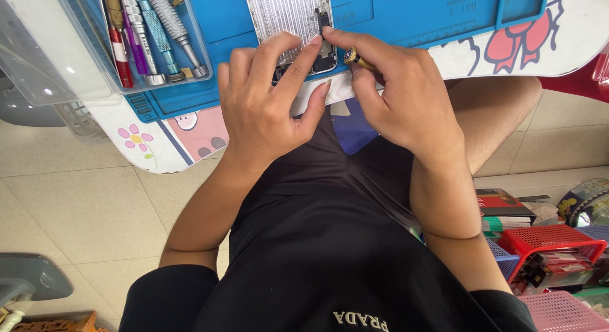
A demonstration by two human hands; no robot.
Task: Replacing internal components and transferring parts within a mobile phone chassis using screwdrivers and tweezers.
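I am working on the opened phone (298,27), lying on the blue mat (406,18) at the table's near edge. My left hand (269,110) is pressing it down, fingers spread, gripping nothing. My right hand (406,97) is pinching a brass-tipped driver (356,58) at the phone's lower corner. Next I judge the tip needs seating squarely. The screw, probably under my fingers, is hidden; the phone's top is cut off.
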